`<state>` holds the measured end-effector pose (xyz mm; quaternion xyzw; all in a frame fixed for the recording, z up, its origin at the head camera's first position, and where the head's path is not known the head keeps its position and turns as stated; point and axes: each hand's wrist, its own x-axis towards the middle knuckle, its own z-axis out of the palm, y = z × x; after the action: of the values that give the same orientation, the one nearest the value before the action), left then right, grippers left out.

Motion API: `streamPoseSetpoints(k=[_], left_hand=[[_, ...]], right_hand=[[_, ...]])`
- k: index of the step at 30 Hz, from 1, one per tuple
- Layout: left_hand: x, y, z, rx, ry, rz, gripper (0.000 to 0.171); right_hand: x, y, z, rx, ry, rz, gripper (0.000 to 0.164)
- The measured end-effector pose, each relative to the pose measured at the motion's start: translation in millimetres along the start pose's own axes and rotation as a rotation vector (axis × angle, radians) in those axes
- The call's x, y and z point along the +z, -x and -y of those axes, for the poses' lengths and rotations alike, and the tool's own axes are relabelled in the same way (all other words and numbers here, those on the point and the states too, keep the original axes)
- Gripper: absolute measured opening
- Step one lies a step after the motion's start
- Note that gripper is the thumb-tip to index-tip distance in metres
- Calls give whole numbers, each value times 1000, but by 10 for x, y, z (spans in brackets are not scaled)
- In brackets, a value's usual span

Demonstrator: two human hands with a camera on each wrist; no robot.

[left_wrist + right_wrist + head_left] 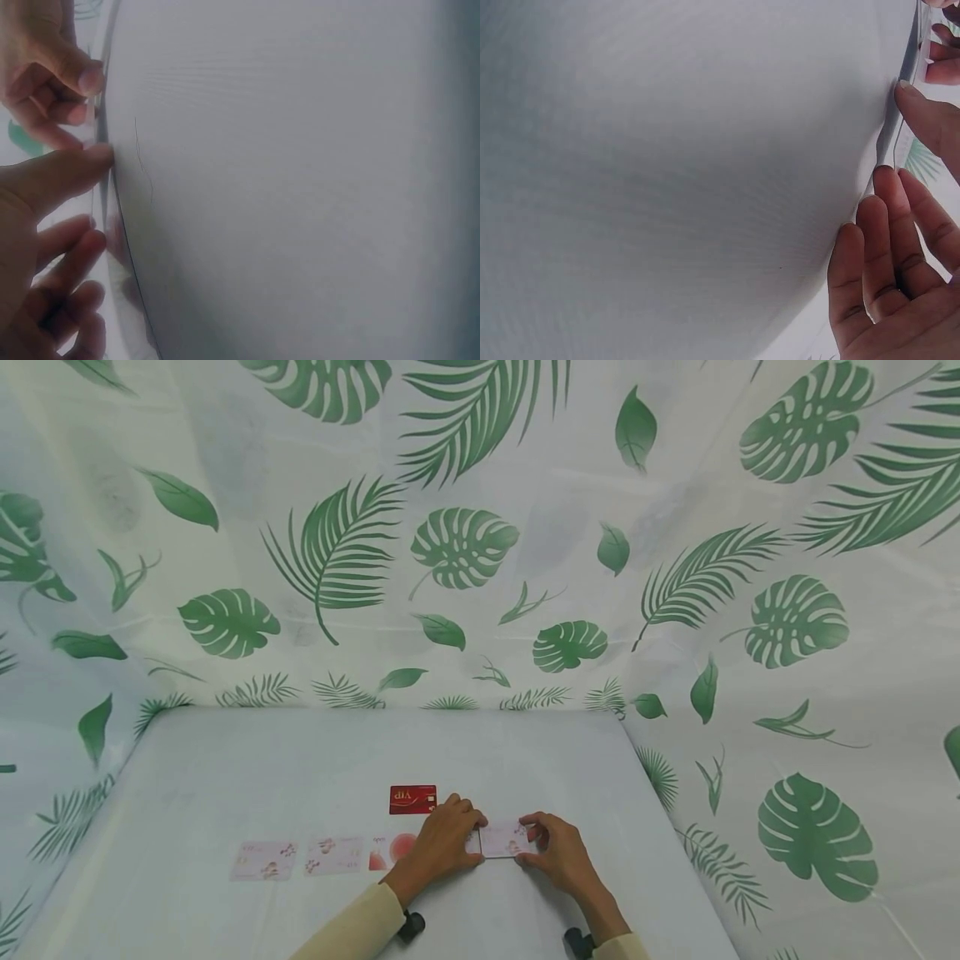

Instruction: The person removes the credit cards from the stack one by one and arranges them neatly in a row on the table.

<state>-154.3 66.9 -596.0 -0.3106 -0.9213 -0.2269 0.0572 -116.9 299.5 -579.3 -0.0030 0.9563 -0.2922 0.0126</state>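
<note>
A pale pink printed card [501,841] with a dark edge lies flat in the head view, between the two hands. My right hand [558,852] pinches its right end, index finger at the far edge and thumb at the near edge. At the left end my left hand [442,839] spans a pale card edge with thumb and fingertips; whether this is a second card is hard to tell. Partly behind the left hand lies a white card with a red circle [402,846]. In the left wrist view, the left thumb [64,176] touches the card's edge at table level.
Two pale pink cards, one at far left [262,861] and another beside it [333,855], continue the row on the white table [225,777]. Beyond the row lies a red VIP card [412,800]. Leaf-printed sheeting [465,660] encloses the table's back and sides.
</note>
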Motion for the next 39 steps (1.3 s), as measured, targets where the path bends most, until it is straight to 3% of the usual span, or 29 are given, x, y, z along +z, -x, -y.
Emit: streamPoseSetpoints(k=[13,20,32,39], left_hand=[[-3,8,3,7,17,-5,47],[-31,8,-19,-19,17,39,48],[-35,16,-19,-27,-18,56,50],[-76,24,5,-2,-31,39,54]], right_hand=[[-5,-13,-25,3,-7,-3,54],[-13,-15,-10,7,-18,2,53],[-3,-15,-5,23,-2,8,52],[12,-35,40,58,-9,-52,48]])
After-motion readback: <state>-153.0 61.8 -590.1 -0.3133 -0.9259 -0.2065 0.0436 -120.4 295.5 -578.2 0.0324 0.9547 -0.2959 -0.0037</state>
